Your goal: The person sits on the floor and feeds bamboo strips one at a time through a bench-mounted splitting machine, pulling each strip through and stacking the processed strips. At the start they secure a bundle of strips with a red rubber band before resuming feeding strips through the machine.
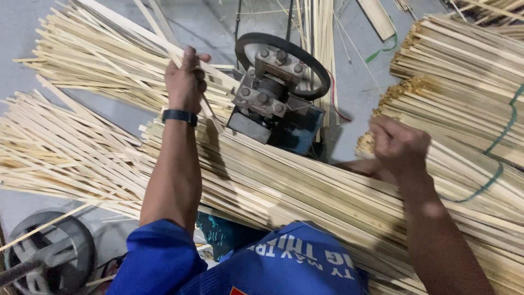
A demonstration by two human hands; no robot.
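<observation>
My left hand point(186, 81), with a dark band on the wrist, grips a pale bamboo strip point(143, 33) that runs up to the left, just beside the grey metal machine head point(266, 90) with its black wheel point(322, 76). My right hand point(399, 145) is closed on the end of a bamboo strip at the front of a tied bundle point(469, 117) on the right. A thick pile of long bamboo strips point(284, 186) lies across my lap below both hands.
Loose bamboo strips point(60, 147) fan out over the grey floor on the left. More bundles bound with green cord point(469, 49) are stacked at the right. A grey wheel-shaped metal part point(52, 254) sits at the lower left. Upright strips point(316, 27) stand behind the machine.
</observation>
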